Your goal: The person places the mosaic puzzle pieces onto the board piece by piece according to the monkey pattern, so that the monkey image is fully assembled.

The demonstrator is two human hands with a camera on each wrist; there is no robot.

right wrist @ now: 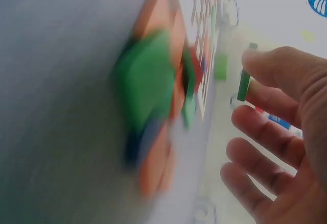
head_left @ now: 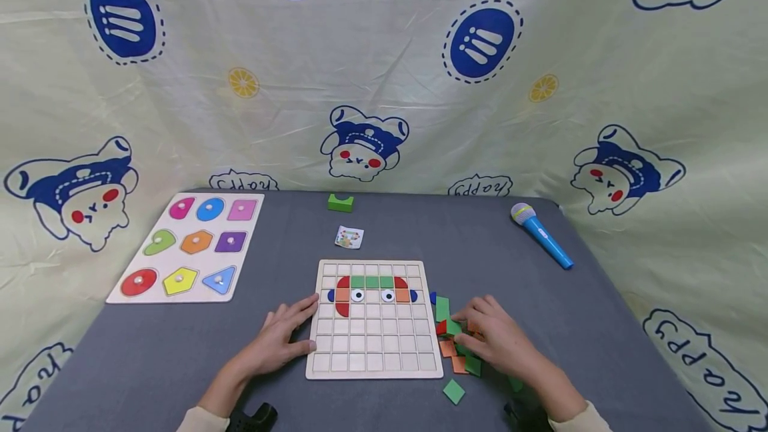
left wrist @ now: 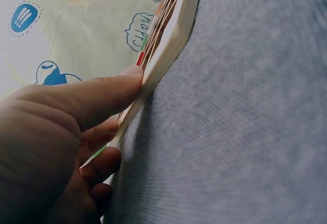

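A white wooden grid board [head_left: 390,345] lies in front of me, with red, green, orange and blue pieces and two eye pieces in its upper rows. My left hand [head_left: 282,337] rests at the board's left edge; in the left wrist view its thumb [left wrist: 115,94] touches the side. To the right of the board, my right hand [head_left: 498,333] is over a pile of coloured tiles [head_left: 447,349]. Between its thumb and index finger it pinches a green tile [right wrist: 244,83], seen edge-on in the right wrist view and held above the pile.
A shape puzzle board [head_left: 192,262] lies at the left. Behind the grid board are a small picture card [head_left: 349,237] and a green notched block [head_left: 340,203]. A blue toy microphone [head_left: 543,237] lies at the back right. One green tile [head_left: 454,392] sits apart near the front.
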